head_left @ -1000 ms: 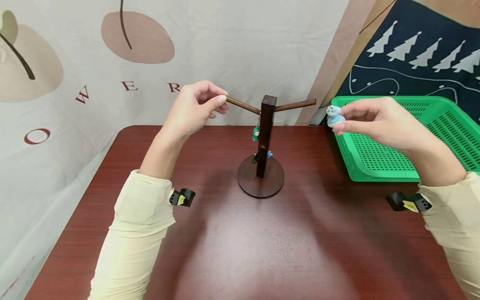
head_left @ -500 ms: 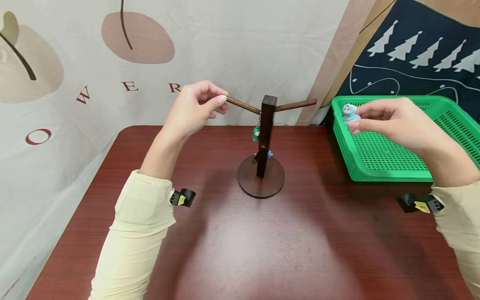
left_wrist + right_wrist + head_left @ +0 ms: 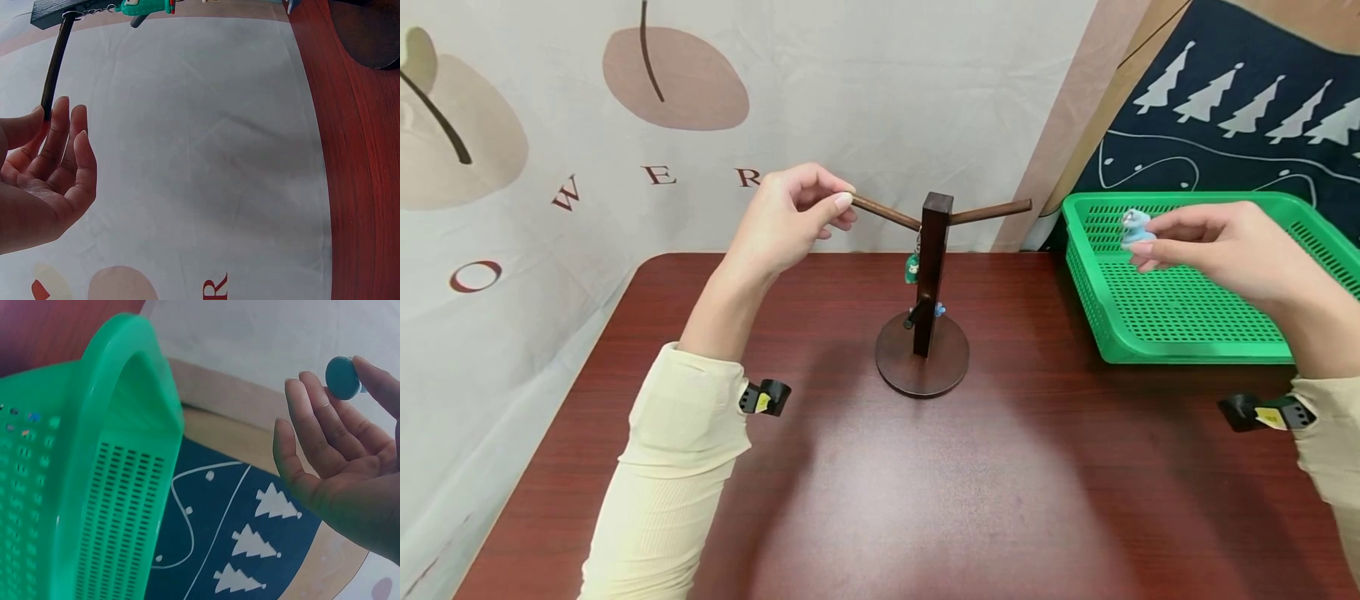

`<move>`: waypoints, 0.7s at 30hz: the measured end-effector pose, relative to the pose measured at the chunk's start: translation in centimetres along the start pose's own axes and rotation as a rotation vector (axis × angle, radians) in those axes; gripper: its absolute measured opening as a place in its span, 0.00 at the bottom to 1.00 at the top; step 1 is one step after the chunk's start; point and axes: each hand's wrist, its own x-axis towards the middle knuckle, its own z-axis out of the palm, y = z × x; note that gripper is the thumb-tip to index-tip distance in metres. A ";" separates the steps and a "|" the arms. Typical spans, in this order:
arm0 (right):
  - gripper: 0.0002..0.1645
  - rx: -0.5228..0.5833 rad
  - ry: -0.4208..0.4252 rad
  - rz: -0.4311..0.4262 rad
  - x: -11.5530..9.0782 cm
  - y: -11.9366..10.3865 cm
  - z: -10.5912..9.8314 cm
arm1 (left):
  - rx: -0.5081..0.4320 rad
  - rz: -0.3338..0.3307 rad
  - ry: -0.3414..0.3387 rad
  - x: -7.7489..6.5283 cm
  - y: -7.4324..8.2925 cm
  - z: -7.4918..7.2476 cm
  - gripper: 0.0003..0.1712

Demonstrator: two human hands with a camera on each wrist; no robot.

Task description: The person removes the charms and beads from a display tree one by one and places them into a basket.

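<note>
My left hand (image 3: pixel 793 212) pinches the tip of one wooden peg (image 3: pixel 886 212) on a dark wooden stand (image 3: pixel 934 275) with a round base. In the left wrist view, thumb and fingertips close on the end of that peg (image 3: pixel 55 72). From the same peg, near the post, hangs a green keychain figure (image 3: pixel 912 268) on a small chain. My right hand (image 3: pixel 1232 250) pinches a small light-blue animal figurine (image 3: pixel 1138 229) over the left part of a green basket (image 3: pixel 1105 321). In the right wrist view, the figurine's round teal underside (image 3: pixel 342 378) shows between thumb and fingers.
Another peg (image 3: pixel 992 212) juts out to the right of the post, and a lower one (image 3: pixel 916 315) points toward me. A bit of something blue (image 3: pixel 939 309) shows behind the post. Printed cloths (image 3: pixel 880 100) hang behind the reddish-brown table (image 3: pixel 880 500).
My right hand has moved right with the blue figurine, from the basket's left rim to over its inside. My left hand has stayed on the peg.
</note>
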 end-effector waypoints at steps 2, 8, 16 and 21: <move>0.14 -0.014 0.002 0.032 -0.1 0.4 -0.2 | -0.002 -0.001 0.000 0.0 0.0 0.0 0.07; 0.12 -0.018 0.015 0.090 -0.3 1.5 -0.9 | -0.005 -0.009 0.003 -0.1 0.1 0.0 0.07; 0.04 0.009 0.057 0.103 -0.7 3.6 -1.6 | 0.000 -0.004 0.004 0.0 0.0 0.0 0.07; 0.03 -0.021 0.082 0.140 -1.0 4.8 -2.0 | -0.014 -0.010 0.003 0.0 0.0 0.0 0.07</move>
